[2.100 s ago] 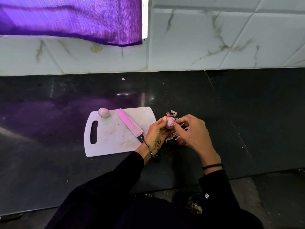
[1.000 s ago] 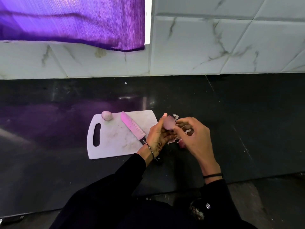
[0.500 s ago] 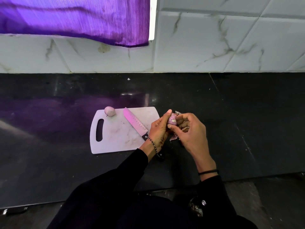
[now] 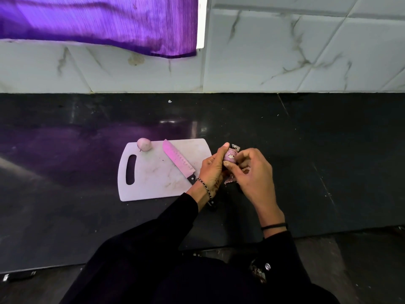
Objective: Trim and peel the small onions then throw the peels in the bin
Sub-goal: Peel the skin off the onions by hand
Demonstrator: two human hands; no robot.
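Beside the cutting board [image 4: 153,183], left hand [image 4: 213,170] and right hand [image 4: 252,172] pinch the onion [image 4: 230,155].

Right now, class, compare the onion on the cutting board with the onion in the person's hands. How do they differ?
The onion on the board lies untouched at a far corner of the cutting board; the onion in the hands is pinched between the left hand and right hand. The onion on the board looks smooth and bare; the onion in the hands has flaky skin on it. Both are small, round and pinkish.
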